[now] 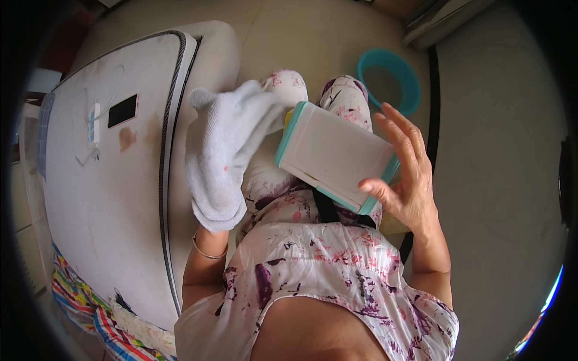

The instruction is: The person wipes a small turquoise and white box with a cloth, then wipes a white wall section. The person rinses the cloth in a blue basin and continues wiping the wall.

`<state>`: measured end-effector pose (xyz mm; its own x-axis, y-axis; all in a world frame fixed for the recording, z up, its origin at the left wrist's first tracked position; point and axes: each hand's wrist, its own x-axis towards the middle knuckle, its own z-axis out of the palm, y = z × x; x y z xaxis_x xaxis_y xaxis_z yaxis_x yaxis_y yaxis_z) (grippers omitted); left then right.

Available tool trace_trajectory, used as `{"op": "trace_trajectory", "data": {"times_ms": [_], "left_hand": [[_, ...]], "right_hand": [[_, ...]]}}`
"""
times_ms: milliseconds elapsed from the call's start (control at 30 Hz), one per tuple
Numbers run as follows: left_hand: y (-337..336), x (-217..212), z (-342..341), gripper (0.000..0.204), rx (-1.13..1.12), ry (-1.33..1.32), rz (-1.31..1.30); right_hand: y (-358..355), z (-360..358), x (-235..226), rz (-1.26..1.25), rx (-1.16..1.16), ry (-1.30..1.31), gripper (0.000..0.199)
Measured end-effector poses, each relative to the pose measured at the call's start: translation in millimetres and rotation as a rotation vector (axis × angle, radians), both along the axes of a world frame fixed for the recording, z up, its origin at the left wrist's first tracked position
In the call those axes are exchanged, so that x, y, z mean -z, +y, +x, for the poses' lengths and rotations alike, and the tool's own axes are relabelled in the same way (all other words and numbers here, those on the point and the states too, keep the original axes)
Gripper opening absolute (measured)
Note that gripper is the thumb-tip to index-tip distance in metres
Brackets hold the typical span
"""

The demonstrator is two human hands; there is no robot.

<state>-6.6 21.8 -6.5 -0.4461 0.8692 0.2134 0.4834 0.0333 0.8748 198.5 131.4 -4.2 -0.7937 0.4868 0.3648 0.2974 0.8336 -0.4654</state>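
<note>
A light grey cloth covers my left hand and wrist like a loose mitt, hiding the fingers, with its free end trailing toward the box. On my lap, tilted, lies a white box with turquoise edges. A bit of yellow shows at its left side. At the box's right end is my right hand, its fingers spread and its thumb over the box's near right corner. Whether that thumb touches the box, I cannot tell.
To the left stands a padded white surface with dark piping, bearing a phone, a white power strip and cables. A turquoise basin sits on the floor beyond my knees. Striped colourful fabric lies at lower left.
</note>
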Motion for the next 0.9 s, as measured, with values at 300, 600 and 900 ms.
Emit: {"op": "trace_trajectory", "data": {"times_ms": [300,600,900], "left_hand": [[-34.6,116.0,24.8,0.055,0.015,0.022,-0.069],[-32.0,119.9,23.7,0.073,0.137,-0.461,0.064],[-23.7,124.7,20.2,0.056,0.025,-0.105,0.092]], "right_hand": [[4.4,-0.9,55.5,-0.573,0.286,0.314,0.049],[9.3,3.1,54.2,-0.717,0.307,0.307,0.028],[5.3,-0.2,55.2,-0.68,0.288,0.305,0.024]]}}
